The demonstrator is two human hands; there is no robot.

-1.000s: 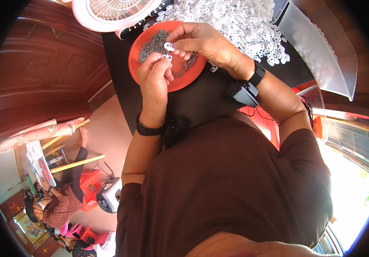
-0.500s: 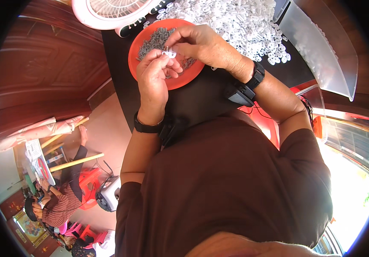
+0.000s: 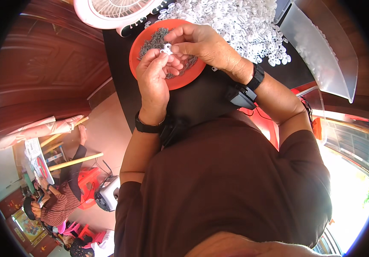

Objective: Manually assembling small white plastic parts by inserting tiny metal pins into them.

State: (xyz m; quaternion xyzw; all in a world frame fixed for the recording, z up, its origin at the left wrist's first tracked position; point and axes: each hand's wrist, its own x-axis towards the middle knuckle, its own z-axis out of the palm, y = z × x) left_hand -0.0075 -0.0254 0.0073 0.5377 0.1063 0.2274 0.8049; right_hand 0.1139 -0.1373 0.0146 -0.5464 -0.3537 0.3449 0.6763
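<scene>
Over an orange bowl (image 3: 188, 80) of grey metal pins (image 3: 150, 46), my two hands meet around a small white plastic piece (image 3: 166, 50). My left hand (image 3: 152, 75) pinches it between thumb and forefinger, its other fingers curled below. My right hand (image 3: 208, 45) comes from the right, with bent fingers and its thumb at the same piece. Whether a pin is also between the fingertips is too small to tell. Behind my right hand lies a large heap of similar white plastic pieces (image 3: 235, 21) with holes in them.
A white fan (image 3: 103, 21) stands at the table's far left. A translucent bin (image 3: 317, 55) lies tilted at the right of the black table (image 3: 201, 100). Black straps with devices (image 3: 242, 96) sit on both my wrists. At lower left another person (image 3: 62, 205) works at a separate table.
The white piece has turned slightly upward between my fingertips, and my right fingers have shifted a little around it. The hands remain over the bowl.
</scene>
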